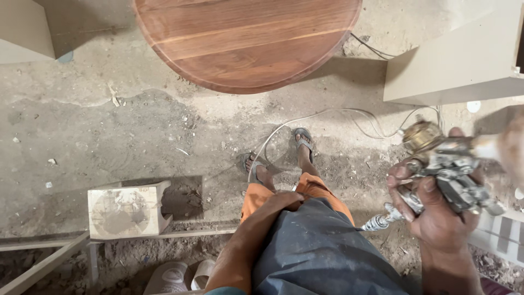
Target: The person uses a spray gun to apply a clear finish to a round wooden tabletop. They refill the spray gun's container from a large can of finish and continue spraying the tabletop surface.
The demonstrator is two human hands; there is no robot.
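The person stands on a dusty concrete floor (136,131), seen from above. Right hand (436,210) is raised at the right side of the view, fingers curled tight around the grip of a metal spray gun (450,175); the gun is paint-crusted, with a brass-coloured cap (421,135) at its upper left and a threaded hose fitting (376,221) sticking out below the hand. A thin pale hose (305,120) loops across the floor between the feet and the gun side. Left hand (284,201) rests flat against the thigh of the orange shorts (305,188), palm down, fingers loosely bent, holding nothing. Both feet wear grey sandals (303,140). Ahead of the feet, well apart from the gun, sits a round wooden tabletop (245,38), reddish-brown and even in sheen, with visible plank joints. At lower left: a pale square block (125,210) with a circle marked on its face, just beside a wooden rail (49,259). A pair of pale slippers (180,276) lies near the bottom edge. Beige cabinet panels (458,65) stand at right.
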